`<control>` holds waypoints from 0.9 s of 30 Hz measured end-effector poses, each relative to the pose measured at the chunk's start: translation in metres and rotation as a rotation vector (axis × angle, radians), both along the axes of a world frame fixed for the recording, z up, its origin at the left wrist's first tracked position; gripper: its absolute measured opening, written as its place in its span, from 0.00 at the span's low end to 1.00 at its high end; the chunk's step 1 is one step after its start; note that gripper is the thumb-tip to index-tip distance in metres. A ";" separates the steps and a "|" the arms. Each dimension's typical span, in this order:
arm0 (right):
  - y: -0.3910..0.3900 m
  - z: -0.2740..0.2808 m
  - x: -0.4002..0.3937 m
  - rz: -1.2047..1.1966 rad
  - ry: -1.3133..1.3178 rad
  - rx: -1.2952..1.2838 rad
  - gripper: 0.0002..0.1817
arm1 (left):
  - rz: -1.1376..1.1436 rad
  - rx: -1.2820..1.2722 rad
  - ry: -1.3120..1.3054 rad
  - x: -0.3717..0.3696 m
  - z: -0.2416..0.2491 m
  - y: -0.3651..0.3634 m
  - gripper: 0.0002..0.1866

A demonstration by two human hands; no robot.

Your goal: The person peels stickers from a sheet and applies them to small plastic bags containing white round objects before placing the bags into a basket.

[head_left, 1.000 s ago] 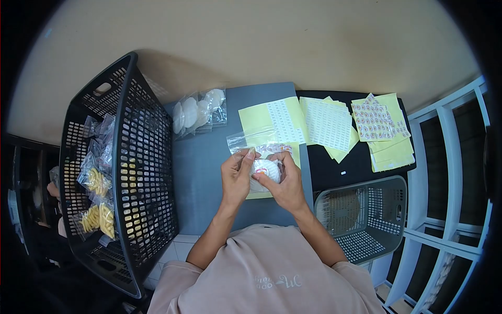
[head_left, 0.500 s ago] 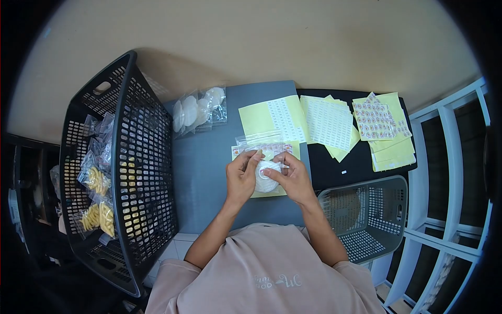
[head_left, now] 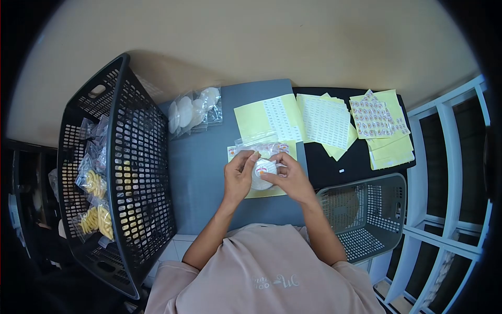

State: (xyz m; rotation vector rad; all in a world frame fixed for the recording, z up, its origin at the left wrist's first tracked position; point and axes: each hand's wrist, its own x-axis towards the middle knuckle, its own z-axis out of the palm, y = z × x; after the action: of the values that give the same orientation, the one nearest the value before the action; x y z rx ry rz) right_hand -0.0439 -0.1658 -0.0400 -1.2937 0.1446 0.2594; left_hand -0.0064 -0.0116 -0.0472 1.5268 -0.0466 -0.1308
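Between my hands is a clear plastic bag [head_left: 261, 185] with white, round, flat pieces inside. Its transparent top edge points away from me. A small round sticker [head_left: 260, 170] with red and orange print sits on its face. My left hand [head_left: 238, 177] pinches the bag's left side, fingers curled. From the right, my right hand [head_left: 292, 179] grips the bag, its thumb lying on the sticker's lower edge. Beneath the bag lies a yellow-backed sheet of red-printed stickers [head_left: 284, 148], partly hidden by my hands.
Bags of white discs [head_left: 183, 111] lie at the grey table's [head_left: 196, 172] back left. A tall dark basket [head_left: 144, 172] at left holds bagged yellow and other items. Label sheets [head_left: 327, 120] and round-sticker sheets [head_left: 372, 118] lie right, above a grey basket [head_left: 379, 240].
The bag now shows its printed sticker more plainly, as my right thumb has slid down slightly. Both hands keep hold of the bag. The whole view has shifted a little.
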 end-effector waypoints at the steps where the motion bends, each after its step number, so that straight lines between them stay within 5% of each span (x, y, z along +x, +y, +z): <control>1: 0.004 -0.005 0.000 -0.039 -0.039 -0.137 0.15 | -0.003 0.048 -0.043 -0.001 -0.005 -0.002 0.09; 3: 0.006 -0.011 0.001 -0.086 -0.074 -0.279 0.15 | -0.014 0.092 -0.085 0.001 -0.011 -0.004 0.09; 5: -0.001 -0.013 0.005 -0.008 -0.058 0.038 0.17 | 0.026 -0.029 -0.015 0.007 -0.014 0.000 0.09; 9: -0.030 -0.015 0.021 -0.031 -0.042 0.022 0.15 | 0.096 -0.036 0.010 0.039 -0.026 0.014 0.10; 12: -0.060 -0.040 0.049 -0.439 -0.080 -0.464 0.09 | 0.026 -0.090 0.076 0.068 -0.036 0.029 0.10; 15: -0.073 -0.054 0.073 -0.578 -0.096 -0.785 0.07 | -0.040 -0.241 0.095 0.085 -0.048 0.022 0.10; 27: -0.086 -0.088 0.089 -0.541 -0.020 -0.997 0.09 | -0.085 -0.393 0.378 0.088 -0.063 -0.007 0.15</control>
State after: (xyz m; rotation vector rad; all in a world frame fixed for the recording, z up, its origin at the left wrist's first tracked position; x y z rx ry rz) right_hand 0.0453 -0.2513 -0.1281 -2.1685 0.6535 -0.3468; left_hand 0.0816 -0.0191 -0.1104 1.0887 0.1564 -0.4501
